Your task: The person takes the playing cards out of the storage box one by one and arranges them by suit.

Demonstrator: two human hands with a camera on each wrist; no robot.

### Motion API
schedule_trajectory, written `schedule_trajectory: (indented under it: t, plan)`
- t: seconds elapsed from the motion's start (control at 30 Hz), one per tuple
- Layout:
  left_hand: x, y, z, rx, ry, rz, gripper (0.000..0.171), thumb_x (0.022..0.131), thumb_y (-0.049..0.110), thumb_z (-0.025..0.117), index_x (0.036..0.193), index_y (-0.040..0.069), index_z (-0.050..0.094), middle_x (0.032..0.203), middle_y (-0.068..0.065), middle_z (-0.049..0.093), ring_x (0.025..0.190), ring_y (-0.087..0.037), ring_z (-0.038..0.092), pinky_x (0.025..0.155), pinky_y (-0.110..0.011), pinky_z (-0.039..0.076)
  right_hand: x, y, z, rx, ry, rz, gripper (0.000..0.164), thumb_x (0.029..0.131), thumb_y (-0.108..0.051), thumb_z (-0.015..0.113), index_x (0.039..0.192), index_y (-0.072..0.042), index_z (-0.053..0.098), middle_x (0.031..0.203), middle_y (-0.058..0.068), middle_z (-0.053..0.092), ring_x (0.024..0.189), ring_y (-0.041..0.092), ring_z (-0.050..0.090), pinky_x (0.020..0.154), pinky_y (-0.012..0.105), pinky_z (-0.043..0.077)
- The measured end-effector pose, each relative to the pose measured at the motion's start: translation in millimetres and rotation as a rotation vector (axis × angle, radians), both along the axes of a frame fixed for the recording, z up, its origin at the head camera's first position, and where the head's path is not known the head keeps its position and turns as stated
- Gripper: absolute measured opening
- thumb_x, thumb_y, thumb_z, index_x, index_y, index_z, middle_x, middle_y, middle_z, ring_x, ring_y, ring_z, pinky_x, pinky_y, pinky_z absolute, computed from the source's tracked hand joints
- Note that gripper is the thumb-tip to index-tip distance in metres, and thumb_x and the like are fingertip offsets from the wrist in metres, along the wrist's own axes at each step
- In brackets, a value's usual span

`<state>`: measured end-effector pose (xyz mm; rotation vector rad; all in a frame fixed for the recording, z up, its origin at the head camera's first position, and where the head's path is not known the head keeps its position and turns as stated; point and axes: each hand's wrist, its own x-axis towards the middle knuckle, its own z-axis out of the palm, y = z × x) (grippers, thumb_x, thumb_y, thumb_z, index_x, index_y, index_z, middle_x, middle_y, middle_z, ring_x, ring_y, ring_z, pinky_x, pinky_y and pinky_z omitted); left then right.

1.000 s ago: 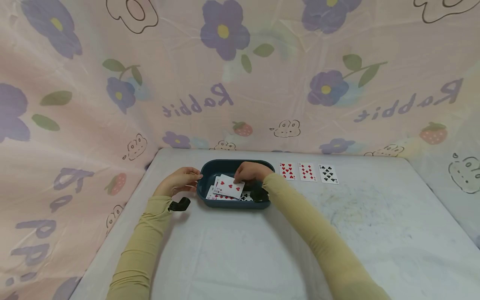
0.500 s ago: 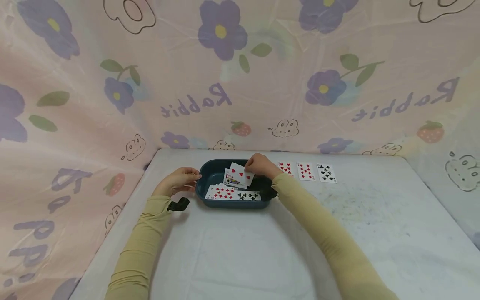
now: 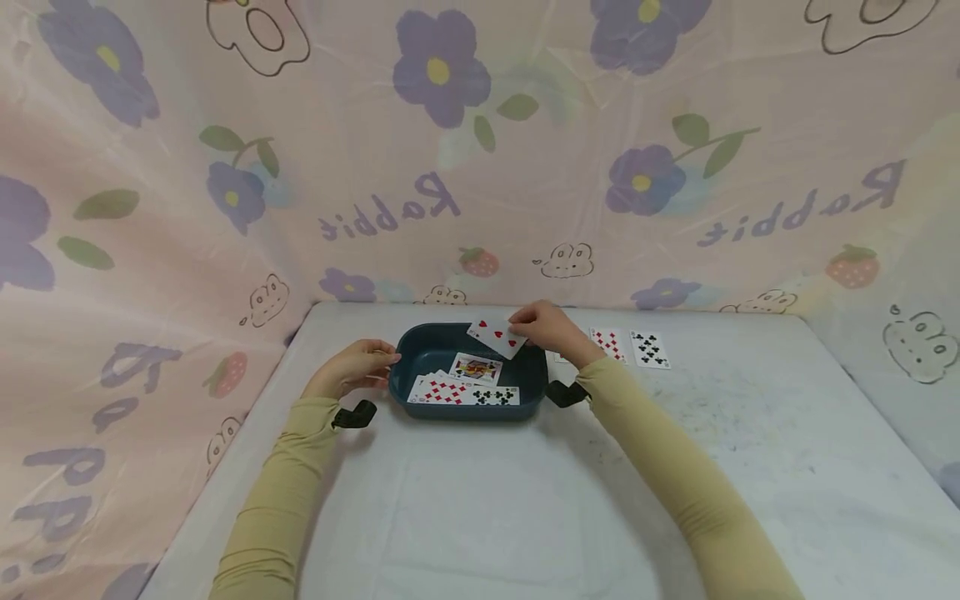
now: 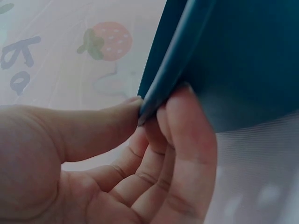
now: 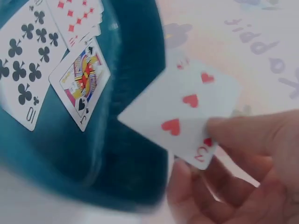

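Observation:
My left hand [image 3: 354,365] pinches the left end of a dark teal plastic tub [image 3: 467,412], thumb and fingers around its rim [image 4: 168,65]. A three of hearts [image 5: 187,105] is pinched by one corner between the thumb and fingers of my right hand [image 3: 551,329], above the tub's far right rim. Inside the tub lie a jack of spades [image 5: 84,84], a ten of clubs [image 5: 21,56] and an overlapping stack topped by a diamonds card [image 3: 442,389]. My right hand partly covers a card at the left of the row behind it.
Face up on the white table [image 3: 480,517], to the right of the tub, are a diamonds card [image 3: 609,343] and a clubs card [image 3: 649,350] in a row. A patterned cloth [image 3: 480,167] rises behind the table.
My right hand has lifted the three of hearts away from the other cards, moving up and to the right. The jack now lies apart in the tub. My left hand keeps its hold.

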<state>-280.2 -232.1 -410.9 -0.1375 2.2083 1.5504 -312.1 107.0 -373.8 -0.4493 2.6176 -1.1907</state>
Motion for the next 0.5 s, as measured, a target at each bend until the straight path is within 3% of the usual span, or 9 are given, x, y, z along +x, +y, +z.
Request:
schedule_trajectory:
  t: [0.23, 0.5]
  plan:
    - [-0.4, 0.0, -1.9, 0.001, 0.008, 0.002, 0.03, 0.099, 0.017, 0.055, 0.119, -0.004, 0.049, 0.107, -0.019, 0.056, 0.082, -0.02, 0.06, 0.071, -0.031, 0.054, 15.5, 42.0, -0.7, -0.145, -0.001, -0.058, 0.027, 0.092, -0.01, 0.063, 0.116, 0.001, 0.062, 0.107, 0.017, 0.066, 0.093, 0.027, 0.063, 0.079, 0.041, 0.053]
    - [-0.4, 0.4, -3.8, 0.005, 0.019, -0.003, 0.029, 0.099, 0.017, 0.054, 0.118, -0.004, 0.048, 0.105, -0.018, 0.056, 0.083, -0.02, 0.059, 0.071, -0.031, 0.053, 35.0, 84.2, -21.8, -0.275, -0.075, -0.115, 0.027, 0.094, -0.006, 0.061, 0.114, 0.008, 0.05, 0.104, 0.026, 0.065, 0.086, 0.033, 0.065, 0.082, 0.047, 0.052]
